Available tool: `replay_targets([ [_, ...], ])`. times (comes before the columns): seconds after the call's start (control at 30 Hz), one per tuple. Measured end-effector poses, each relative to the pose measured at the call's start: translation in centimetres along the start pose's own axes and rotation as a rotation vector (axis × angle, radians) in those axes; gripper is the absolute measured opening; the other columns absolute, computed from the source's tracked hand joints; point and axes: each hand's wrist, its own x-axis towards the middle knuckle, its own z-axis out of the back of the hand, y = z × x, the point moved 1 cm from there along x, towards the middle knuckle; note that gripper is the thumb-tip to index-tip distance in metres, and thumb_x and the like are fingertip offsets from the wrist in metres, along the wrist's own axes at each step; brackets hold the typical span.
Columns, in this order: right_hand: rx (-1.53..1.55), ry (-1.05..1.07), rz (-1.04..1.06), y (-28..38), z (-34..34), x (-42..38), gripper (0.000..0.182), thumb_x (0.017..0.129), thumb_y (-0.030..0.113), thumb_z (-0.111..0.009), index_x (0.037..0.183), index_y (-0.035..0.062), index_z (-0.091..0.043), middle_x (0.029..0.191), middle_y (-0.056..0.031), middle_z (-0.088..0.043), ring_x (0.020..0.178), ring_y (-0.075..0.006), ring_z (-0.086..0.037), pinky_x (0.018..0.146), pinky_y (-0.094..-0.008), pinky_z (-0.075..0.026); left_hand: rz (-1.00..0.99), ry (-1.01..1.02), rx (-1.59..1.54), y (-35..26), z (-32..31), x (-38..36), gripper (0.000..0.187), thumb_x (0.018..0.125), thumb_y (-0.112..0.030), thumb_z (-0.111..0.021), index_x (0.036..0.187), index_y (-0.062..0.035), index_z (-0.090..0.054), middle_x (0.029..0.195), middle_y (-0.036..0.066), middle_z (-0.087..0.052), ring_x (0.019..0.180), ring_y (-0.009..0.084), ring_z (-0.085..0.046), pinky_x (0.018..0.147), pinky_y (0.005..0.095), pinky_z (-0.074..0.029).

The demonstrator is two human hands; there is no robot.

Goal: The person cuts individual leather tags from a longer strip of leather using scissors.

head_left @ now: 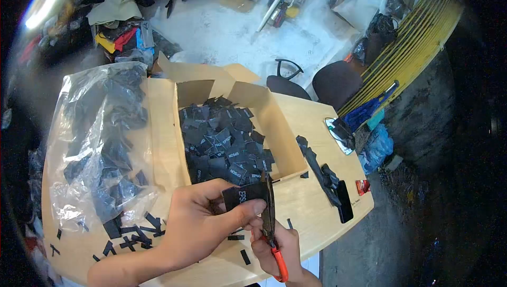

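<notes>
My left hand pinches a small black fabric label with white "EPSON" lettering between thumb and fingers. In my right hand is a pair of scissors with orange-red handles. Its dark blades point up, along the label's right edge; whether they are parted is hard to make out. Just beyond both hands stands an open cardboard box, partly filled with a heap of similar black labels. Narrow black offcuts lie on the table to the left of my left forearm.
A clear plastic bag with dark pieces inside covers the table's left side. Right of the box lie dark strips, a phone and a small red packet. Chairs stand behind the wooden table.
</notes>
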Motion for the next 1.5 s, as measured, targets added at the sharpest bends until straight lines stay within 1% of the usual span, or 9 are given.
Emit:
replay_targets([
  [0.27,-0.033,-0.002,0.013,0.5,0.1,0.1,0.030,0.073,0.011,-0.075,0.092,0.0020,-0.053,0.068,-0.0058,-0.061,0.058,-0.0120,-0.063,0.053,-0.0227,-0.047,0.024,-0.019,0.004,0.0,0.0,0.0,0.011,0.079,-0.002,-0.068,0.085,0.0062,-0.062,0.076,0.015,-0.066,0.069,0.0180,-0.067,0.064,0.0283,-0.056],
  [0.93,-0.036,-0.056,-0.010,-0.6,-0.5,-1.1,0.022,0.079,0.016,-0.071,0.086,0.0041,-0.054,0.058,-0.0039,-0.053,0.047,-0.0116,-0.052,0.047,-0.0248,-0.043,0.095,0.014,0.041,0.3,-0.3,-0.1,0.012,0.078,-0.003,-0.070,0.082,0.0054,-0.062,0.073,0.014,-0.066,0.066,0.0160,-0.066,0.063,0.0265,-0.055],
  [1.13,-0.007,-0.111,-0.125,-1.2,-1.0,-2.5,0.022,0.079,0.018,-0.071,0.083,0.0045,-0.054,0.058,-0.0055,-0.056,0.048,-0.0152,-0.056,0.049,-0.0255,-0.045,0.148,0.065,0.110,1.5,-0.5,0.0,0.013,0.079,-0.004,-0.069,0.084,0.0058,-0.062,0.074,0.013,-0.067,0.068,0.0149,-0.066,0.063,0.0256,-0.055],
  [1.27,-0.030,-0.095,-0.152,-1.6,-0.8,-3.3,0.021,0.078,0.017,-0.071,0.083,0.0046,-0.055,0.056,-0.0044,-0.055,0.047,-0.0139,-0.054,0.049,-0.0254,-0.045,0.167,0.090,0.115,2.4,-0.8,0.0,0.015,0.079,-0.004,-0.069,0.086,0.0062,-0.062,0.075,0.012,-0.067,0.068,0.0135,-0.065,0.063,0.0254,-0.054],
  [1.33,0.132,-0.103,-0.312,-2.3,-0.8,-3.8,0.018,0.078,0.013,-0.069,0.083,0.0044,-0.054,0.058,-0.0042,-0.054,0.050,-0.0112,-0.054,0.051,-0.0246,-0.045,0.155,0.104,0.165,2.8,-0.7,0.3,0.015,0.080,-0.006,-0.069,0.087,0.0060,-0.062,0.076,0.012,-0.067,0.067,0.0135,-0.064,0.063,0.0256,-0.054],
  [1.37,0.120,-0.143,-0.247,-1.8,-0.5,-3.6,0.016,0.081,0.015,-0.066,0.082,0.0045,-0.053,0.058,-0.0023,-0.052,0.054,-0.0081,-0.053,0.052,-0.0231,-0.044,0.139,0.114,0.216,2.8,-0.6,0.4,0.016,0.080,-0.007,-0.069,0.087,0.0058,-0.062,0.076,0.012,-0.066,0.067,0.0135,-0.064,0.063,0.0257,-0.053],
  [1.4,0.287,-0.135,-0.216,-2.0,-0.1,-3.6,0.022,0.084,0.023,-0.063,0.083,0.0038,-0.052,0.061,-0.0015,-0.051,0.054,-0.0070,-0.049,0.051,-0.0221,-0.041,0.142,0.112,0.226,2.4,-0.5,0.4,0.016,0.080,-0.007,-0.069,0.087,0.0058,-0.062,0.076,0.012,-0.066,0.067,0.0135,-0.064,0.063,0.0257,-0.053],
  [1.47,0.634,-0.159,-0.180,-2.0,0.8,-3.7,0.040,0.084,0.041,-0.063,0.087,0.0030,-0.050,0.063,0.0000,-0.048,0.053,-0.0060,-0.044,0.048,-0.0216,-0.037,0.065,0.075,0.247,1.4,-0.2,0.7,0.013,0.082,-0.006,-0.066,0.088,0.0054,-0.062,0.076,0.012,-0.067,0.067,0.0143,-0.064,0.063,0.0259,-0.053],
  [1.5,0.649,-0.168,-0.172,-1.8,1.7,-3.7,0.057,0.079,0.056,-0.062,0.091,0.0023,-0.048,0.066,-0.0002,-0.046,0.055,-0.0061,-0.041,0.047,-0.0215,-0.034,0.010,0.061,0.243,1.0,0.2,0.9,0.009,0.083,-0.003,-0.062,0.087,0.0043,-0.062,0.076,0.011,-0.067,0.067,0.0150,-0.065,0.062,0.0256,-0.052],
])
